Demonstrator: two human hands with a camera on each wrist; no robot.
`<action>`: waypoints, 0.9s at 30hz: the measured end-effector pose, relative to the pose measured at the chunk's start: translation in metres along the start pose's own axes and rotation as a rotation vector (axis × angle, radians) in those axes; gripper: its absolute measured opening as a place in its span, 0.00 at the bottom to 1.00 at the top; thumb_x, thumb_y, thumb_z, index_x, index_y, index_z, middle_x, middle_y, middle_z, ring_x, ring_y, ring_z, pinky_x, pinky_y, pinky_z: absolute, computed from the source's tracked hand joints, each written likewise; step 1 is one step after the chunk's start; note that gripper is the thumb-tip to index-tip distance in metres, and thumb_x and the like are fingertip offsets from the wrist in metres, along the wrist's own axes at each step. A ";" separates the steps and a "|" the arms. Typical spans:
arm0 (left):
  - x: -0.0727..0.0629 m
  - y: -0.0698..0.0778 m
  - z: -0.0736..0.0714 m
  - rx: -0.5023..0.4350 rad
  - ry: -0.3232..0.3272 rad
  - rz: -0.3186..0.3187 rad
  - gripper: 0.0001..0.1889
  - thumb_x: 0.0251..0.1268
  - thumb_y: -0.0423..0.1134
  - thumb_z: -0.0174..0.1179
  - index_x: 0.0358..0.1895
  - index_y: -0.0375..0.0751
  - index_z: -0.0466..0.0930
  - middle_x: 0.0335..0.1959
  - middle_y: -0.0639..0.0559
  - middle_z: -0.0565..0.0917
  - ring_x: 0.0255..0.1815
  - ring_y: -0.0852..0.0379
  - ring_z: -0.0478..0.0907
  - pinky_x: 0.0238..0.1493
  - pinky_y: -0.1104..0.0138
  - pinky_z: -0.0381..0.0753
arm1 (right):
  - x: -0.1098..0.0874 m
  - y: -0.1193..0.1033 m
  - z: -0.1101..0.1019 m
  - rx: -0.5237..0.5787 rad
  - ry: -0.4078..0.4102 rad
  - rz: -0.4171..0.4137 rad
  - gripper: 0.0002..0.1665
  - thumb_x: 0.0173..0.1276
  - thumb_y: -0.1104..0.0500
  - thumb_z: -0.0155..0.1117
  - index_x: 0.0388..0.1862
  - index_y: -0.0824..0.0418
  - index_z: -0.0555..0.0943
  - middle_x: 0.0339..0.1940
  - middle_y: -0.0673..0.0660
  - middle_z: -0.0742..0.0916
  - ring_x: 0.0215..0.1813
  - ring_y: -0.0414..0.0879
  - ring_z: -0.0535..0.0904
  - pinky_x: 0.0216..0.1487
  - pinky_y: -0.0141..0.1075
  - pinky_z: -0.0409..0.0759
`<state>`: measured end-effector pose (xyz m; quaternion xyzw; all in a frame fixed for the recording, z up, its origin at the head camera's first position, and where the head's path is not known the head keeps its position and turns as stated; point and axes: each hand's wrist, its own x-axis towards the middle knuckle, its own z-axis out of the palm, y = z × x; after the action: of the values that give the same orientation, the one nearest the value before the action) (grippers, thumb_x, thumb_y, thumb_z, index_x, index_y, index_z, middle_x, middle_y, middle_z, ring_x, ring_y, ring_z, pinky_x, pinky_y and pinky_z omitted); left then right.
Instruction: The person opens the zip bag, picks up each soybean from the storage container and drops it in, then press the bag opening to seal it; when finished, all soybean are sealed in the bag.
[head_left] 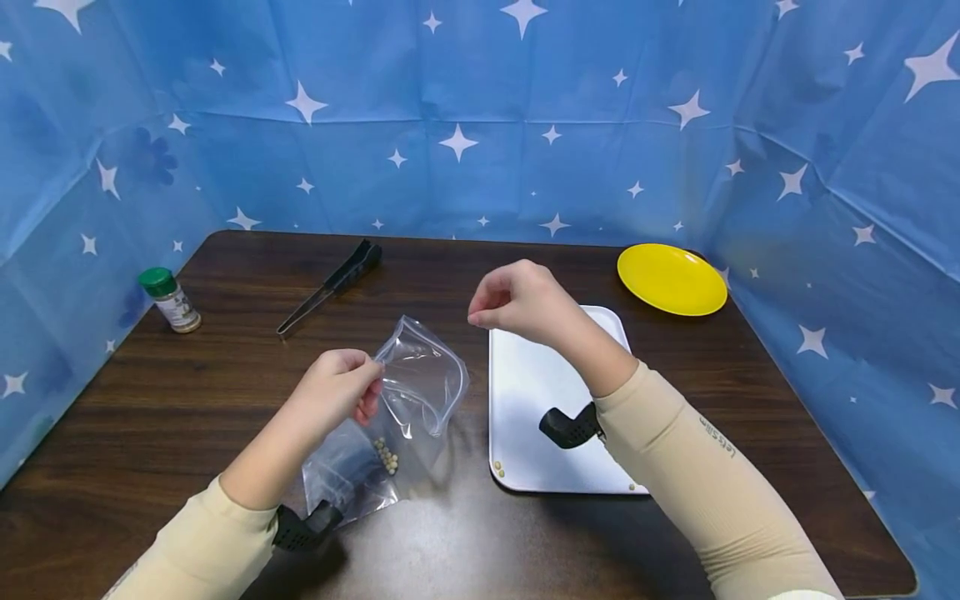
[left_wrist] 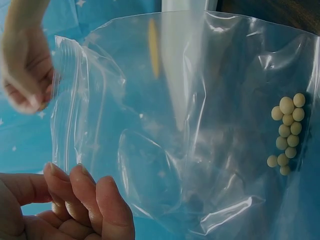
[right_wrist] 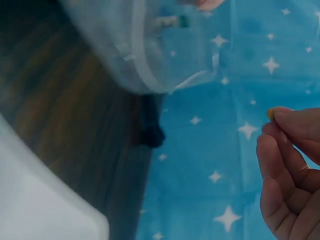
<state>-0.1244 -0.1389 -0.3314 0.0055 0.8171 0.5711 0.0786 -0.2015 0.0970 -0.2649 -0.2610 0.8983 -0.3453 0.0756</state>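
Observation:
My left hand [head_left: 339, 385] pinches the mouth edge of a clear zip bag [left_wrist: 150, 150], which hangs open toward the right. Several round, pale soybeans [left_wrist: 288, 125] lie gathered at the bag's bottom. Between thumb and index finger, my right hand [head_left: 519, 302] pinches one soybean [right_wrist: 270, 114], raised above the far left part of a white tray [head_left: 536, 392] and apart from the bag. A few more soybeans [head_left: 498, 469] lie in the tray's near corners.
Behind the bag lie metal tongs with black tips [head_left: 330, 283]. A green-capped spice jar [head_left: 176, 307] stands at the table's left edge, and a yellow plate [head_left: 672, 280] lies at the back right. A blue starry curtain [head_left: 480, 108] encloses the wooden table [head_left: 225, 358].

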 end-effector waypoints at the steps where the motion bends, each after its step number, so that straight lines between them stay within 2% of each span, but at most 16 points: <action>1: 0.000 0.000 -0.001 -0.002 0.001 0.003 0.12 0.65 0.32 0.45 0.24 0.30 0.69 0.12 0.47 0.71 0.15 0.56 0.71 0.19 0.65 0.77 | 0.003 -0.005 -0.001 0.006 0.003 -0.020 0.02 0.58 0.62 0.69 0.30 0.60 0.85 0.25 0.50 0.85 0.31 0.45 0.77 0.34 0.36 0.77; 5: -0.001 0.001 -0.002 -0.013 0.002 0.013 0.12 0.65 0.32 0.45 0.24 0.30 0.69 0.12 0.48 0.71 0.15 0.56 0.71 0.18 0.65 0.77 | 0.014 -0.021 0.008 -0.001 -0.006 -0.083 0.02 0.58 0.63 0.69 0.27 0.59 0.84 0.23 0.49 0.84 0.30 0.43 0.78 0.33 0.35 0.76; 9: -0.002 0.002 -0.005 -0.015 0.010 0.012 0.12 0.66 0.33 0.46 0.24 0.30 0.69 0.12 0.48 0.72 0.15 0.57 0.72 0.18 0.65 0.77 | 0.022 -0.030 0.026 -0.061 -0.041 -0.134 0.03 0.58 0.62 0.68 0.26 0.57 0.84 0.22 0.48 0.83 0.28 0.42 0.77 0.30 0.32 0.76; 16: -0.003 0.001 -0.006 -0.015 0.004 0.004 0.13 0.67 0.33 0.46 0.26 0.28 0.69 0.13 0.48 0.72 0.15 0.57 0.72 0.19 0.66 0.78 | 0.026 -0.036 0.049 -0.141 -0.098 -0.155 0.03 0.59 0.62 0.68 0.26 0.57 0.84 0.21 0.47 0.82 0.27 0.40 0.76 0.28 0.29 0.75; 22: -0.003 0.001 -0.004 -0.010 0.001 0.002 0.13 0.67 0.33 0.46 0.25 0.28 0.69 0.13 0.48 0.72 0.15 0.56 0.72 0.20 0.65 0.78 | 0.027 -0.035 0.056 -0.153 -0.112 -0.166 0.03 0.58 0.62 0.69 0.26 0.57 0.84 0.20 0.46 0.82 0.26 0.40 0.76 0.27 0.28 0.74; 27: -0.003 0.001 -0.004 -0.008 0.005 0.000 0.13 0.67 0.33 0.45 0.25 0.28 0.69 0.13 0.47 0.72 0.16 0.56 0.72 0.20 0.64 0.78 | 0.019 -0.027 0.050 -0.124 -0.075 -0.173 0.03 0.59 0.62 0.68 0.26 0.58 0.84 0.22 0.48 0.83 0.26 0.39 0.76 0.27 0.29 0.74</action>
<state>-0.1225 -0.1422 -0.3288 0.0037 0.8150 0.5744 0.0767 -0.1901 0.0412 -0.2838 -0.3546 0.8885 -0.2844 0.0627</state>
